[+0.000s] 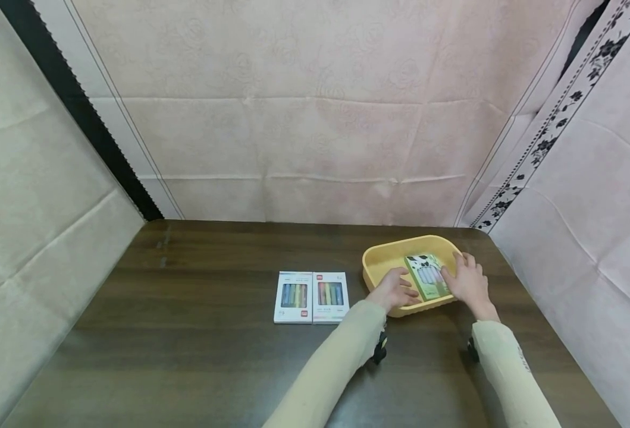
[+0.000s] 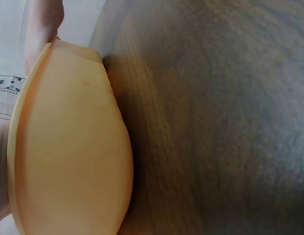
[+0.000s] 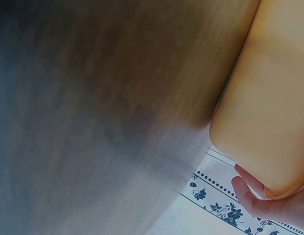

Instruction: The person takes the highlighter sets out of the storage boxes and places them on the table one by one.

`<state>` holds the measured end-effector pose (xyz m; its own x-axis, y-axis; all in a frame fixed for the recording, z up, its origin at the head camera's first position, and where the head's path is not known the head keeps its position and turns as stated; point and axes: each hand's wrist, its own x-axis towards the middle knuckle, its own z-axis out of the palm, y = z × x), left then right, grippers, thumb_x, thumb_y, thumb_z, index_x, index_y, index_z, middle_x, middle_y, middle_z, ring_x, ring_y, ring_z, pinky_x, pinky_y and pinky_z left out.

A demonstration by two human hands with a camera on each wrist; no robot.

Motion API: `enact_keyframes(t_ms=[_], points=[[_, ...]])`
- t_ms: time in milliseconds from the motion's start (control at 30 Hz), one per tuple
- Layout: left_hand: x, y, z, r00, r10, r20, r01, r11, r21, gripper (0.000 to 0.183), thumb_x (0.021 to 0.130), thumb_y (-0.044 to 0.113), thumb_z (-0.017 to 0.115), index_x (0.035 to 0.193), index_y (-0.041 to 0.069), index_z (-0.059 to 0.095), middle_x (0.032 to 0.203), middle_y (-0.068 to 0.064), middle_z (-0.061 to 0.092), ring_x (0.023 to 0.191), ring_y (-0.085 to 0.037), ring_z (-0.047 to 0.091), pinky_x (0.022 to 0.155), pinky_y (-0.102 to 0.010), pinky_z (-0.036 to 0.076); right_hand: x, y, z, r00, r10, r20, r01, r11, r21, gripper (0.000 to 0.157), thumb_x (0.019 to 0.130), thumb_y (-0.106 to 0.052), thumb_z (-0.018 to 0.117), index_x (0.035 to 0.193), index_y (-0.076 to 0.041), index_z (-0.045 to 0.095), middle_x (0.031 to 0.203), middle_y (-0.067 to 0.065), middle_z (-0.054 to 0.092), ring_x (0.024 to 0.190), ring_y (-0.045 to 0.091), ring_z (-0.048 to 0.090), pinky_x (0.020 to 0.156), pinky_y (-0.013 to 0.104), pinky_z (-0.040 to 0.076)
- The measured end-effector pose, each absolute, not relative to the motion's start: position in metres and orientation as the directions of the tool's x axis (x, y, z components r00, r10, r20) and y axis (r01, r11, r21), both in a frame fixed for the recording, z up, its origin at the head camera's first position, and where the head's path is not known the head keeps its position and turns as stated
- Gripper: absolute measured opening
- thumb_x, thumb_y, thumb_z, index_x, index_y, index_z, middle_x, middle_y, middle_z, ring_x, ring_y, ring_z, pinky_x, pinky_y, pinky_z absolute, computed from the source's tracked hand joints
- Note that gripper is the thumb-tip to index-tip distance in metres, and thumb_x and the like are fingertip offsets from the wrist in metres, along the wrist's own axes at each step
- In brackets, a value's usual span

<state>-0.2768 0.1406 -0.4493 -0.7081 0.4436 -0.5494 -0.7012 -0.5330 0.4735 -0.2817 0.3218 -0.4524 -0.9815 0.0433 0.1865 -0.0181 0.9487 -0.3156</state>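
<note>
A green box (image 1: 428,276) with a cow picture and a window showing pale sticks lies in a yellow plastic basket (image 1: 400,248). My left hand (image 1: 395,289) reaches over the near left rim, its spread fingers inside beside the box. At the right rim is my right hand (image 1: 467,282), its thumb over the inside by the box and its other fingers by the rim. Fingers (image 3: 247,196) show outside the basket wall in the right wrist view. In the left wrist view, the basket wall (image 2: 73,137) hides most of the left hand.
Left of the basket, two white boxes of coloured sticks, one box (image 1: 293,297) and another box (image 1: 331,297), lie side by side on the dark wooden table (image 1: 197,345). Pale cloth (image 1: 315,137) hangs behind the table and on both sides.
</note>
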Motion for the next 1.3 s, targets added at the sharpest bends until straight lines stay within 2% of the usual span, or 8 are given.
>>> enact_keyframes(t_ms=[367,600,767,900,1000,1100,1300], points=[[-0.283,0.144,-0.453,-0.702,0.471,-0.534,-0.712,-0.482,0.511,0.064,0.092,0.027,0.038,0.136,-0.012,0.014,0.133,-0.044,0.02,0.125,-0.056,0.021,0.107,-0.056,0.022,-0.281,0.321,-0.453,-0.981,0.041,0.192,-0.024,0.947,-0.321,0.059,0.09,-0.032,0.038,0.132,0.008,0.031,0.132,0.034,0.027,0.109,0.055,0.034,0.079,0.067,0.034],[-0.284,0.144,-0.452,-0.705,0.482,-0.52,-0.709,-0.454,0.539,0.066,0.092,0.03,0.038,0.137,-0.012,0.013,0.133,-0.044,0.024,0.125,-0.055,0.024,0.108,-0.055,0.02,-0.286,0.323,-0.457,-0.975,0.042,0.219,-0.028,0.951,-0.307,0.058,0.09,-0.034,0.04,0.131,0.007,0.033,0.131,0.034,0.029,0.108,0.055,0.035,0.077,0.067,0.034],[-0.284,0.147,-0.453,-0.732,0.45,-0.511,-0.681,-0.474,0.559,0.063,0.092,0.029,0.039,0.139,-0.005,0.016,0.138,-0.034,0.026,0.126,-0.052,0.026,0.104,-0.057,0.026,-0.286,0.324,-0.458,-0.975,0.042,0.218,-0.029,0.949,-0.313,0.058,0.09,-0.034,0.04,0.131,0.007,0.033,0.13,0.034,0.029,0.108,0.055,0.035,0.076,0.067,0.034],[-0.282,0.151,-0.454,-0.783,0.421,-0.457,-0.606,-0.351,0.714,0.054,0.091,0.027,0.04,0.138,0.002,0.03,0.144,-0.018,0.029,0.127,-0.047,0.029,0.099,-0.058,0.033,-0.285,0.324,-0.458,-0.978,0.04,0.205,-0.026,0.95,-0.312,0.058,0.09,-0.033,0.04,0.131,0.008,0.032,0.131,0.034,0.029,0.108,0.055,0.035,0.077,0.067,0.034],[-0.281,0.154,-0.453,-0.794,0.446,-0.413,-0.54,-0.208,0.815,0.051,0.091,0.027,0.039,0.137,0.005,0.035,0.144,-0.011,0.033,0.13,-0.04,0.031,0.099,-0.056,0.033,-0.285,0.324,-0.457,-0.979,0.04,0.199,-0.024,0.95,-0.31,0.059,0.09,-0.033,0.04,0.132,0.007,0.032,0.131,0.034,0.028,0.109,0.055,0.034,0.078,0.067,0.034],[-0.28,0.156,-0.453,-0.775,0.482,-0.409,-0.527,-0.135,0.839,0.052,0.092,0.029,0.037,0.138,0.006,0.032,0.143,-0.011,0.035,0.129,-0.04,0.032,0.102,-0.053,0.031,-0.285,0.323,-0.456,-0.979,0.039,0.201,-0.026,0.95,-0.311,0.058,0.09,-0.033,0.041,0.132,0.007,0.032,0.131,0.033,0.029,0.109,0.055,0.035,0.078,0.067,0.034],[-0.283,0.156,-0.453,-0.715,0.544,-0.439,-0.553,-0.056,0.831,0.054,0.095,0.035,0.03,0.143,0.011,0.022,0.148,-0.011,0.025,0.122,-0.051,0.034,0.106,-0.052,0.023,-0.284,0.322,-0.455,-0.977,0.037,0.208,-0.03,0.95,-0.31,0.058,0.09,-0.032,0.042,0.132,0.007,0.032,0.131,0.033,0.029,0.108,0.055,0.035,0.077,0.067,0.035]])
